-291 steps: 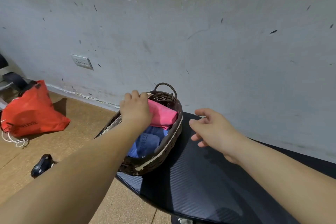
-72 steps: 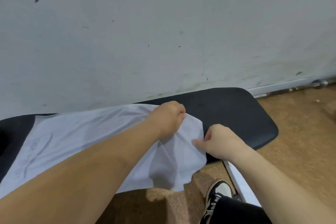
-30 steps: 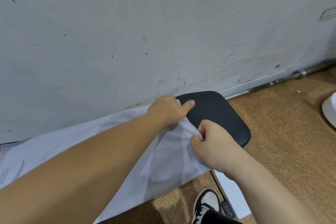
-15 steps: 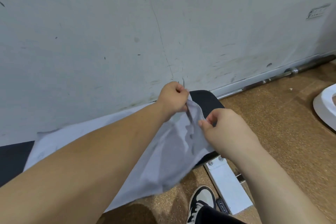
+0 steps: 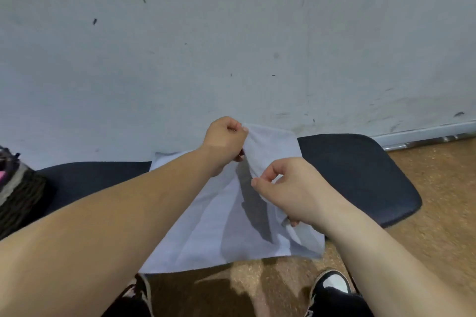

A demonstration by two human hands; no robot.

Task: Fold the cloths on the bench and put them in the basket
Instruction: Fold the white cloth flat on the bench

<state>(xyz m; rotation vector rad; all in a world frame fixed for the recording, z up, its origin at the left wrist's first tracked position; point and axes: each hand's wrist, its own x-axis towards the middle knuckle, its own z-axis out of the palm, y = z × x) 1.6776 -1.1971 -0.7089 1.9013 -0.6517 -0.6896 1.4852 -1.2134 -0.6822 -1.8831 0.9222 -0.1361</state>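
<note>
Centrally, we see a white cloth [image 5: 231, 229] lying across the black bench [image 5: 360, 175]. Its near edge hangs over the bench front, above the floor [image 5: 438, 213]. The left hand [image 5: 225, 143] has its fingers curled tight, pinching the cloth's far right corner and holding it up close to the wall [image 5: 231, 33]. The right hand [image 5: 293, 188] pinches the same right edge nearer to us, with thumb and bent fingers clamped on the fabric. Between the two hands the edge rises as a ridge off the bench, and we note the dark shadow it throws on the flat cloth beneath. Below the right hand the fabric bunches in loose folds; we cannot tell how many layers lie there.

At the left margin a dark woven basket [image 5: 18, 188] stands on the bench, well apart from the cloth and only partly in view. Something pink shows at its rim. A metal bar [image 5: 425, 141] lies along the foot of the wall at right. A black-and-white shoe [image 5: 332, 283] rests on the floor at the bottom.
</note>
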